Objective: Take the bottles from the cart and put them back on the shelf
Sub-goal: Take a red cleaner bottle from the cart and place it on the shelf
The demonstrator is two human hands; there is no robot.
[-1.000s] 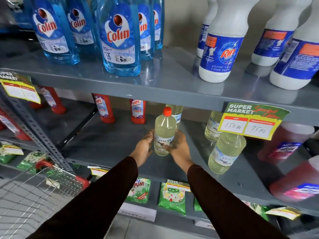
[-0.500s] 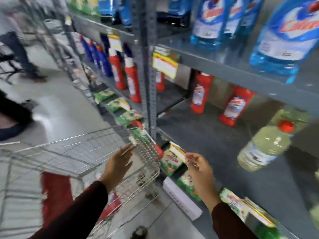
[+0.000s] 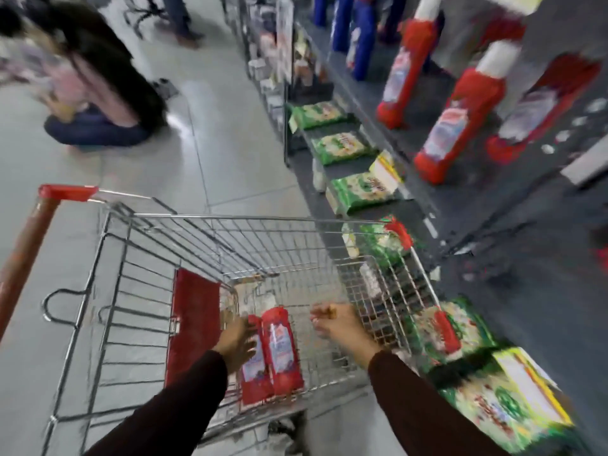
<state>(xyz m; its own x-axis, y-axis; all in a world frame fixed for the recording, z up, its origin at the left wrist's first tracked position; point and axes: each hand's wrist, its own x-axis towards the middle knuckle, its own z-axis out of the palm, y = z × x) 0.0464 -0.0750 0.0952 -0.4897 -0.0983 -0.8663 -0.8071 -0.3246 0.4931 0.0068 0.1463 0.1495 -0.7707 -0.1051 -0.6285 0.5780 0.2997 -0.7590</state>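
Left hand (image 3: 237,340) spread wide, touching two red bottles (image 3: 271,353) in the cart (image 3: 210,245); right hand (image 3: 342,327) loosely curled, empty. Grabbing both one-handed risks dropping one.

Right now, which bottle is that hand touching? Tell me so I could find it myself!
Look inside the wire shopping cart with the red handle, down at its floor. Two red bottles lie flat there, side by side, with pale labels. The one you want is the left bottle, the one the left hand rests against; the right hand touches neither.
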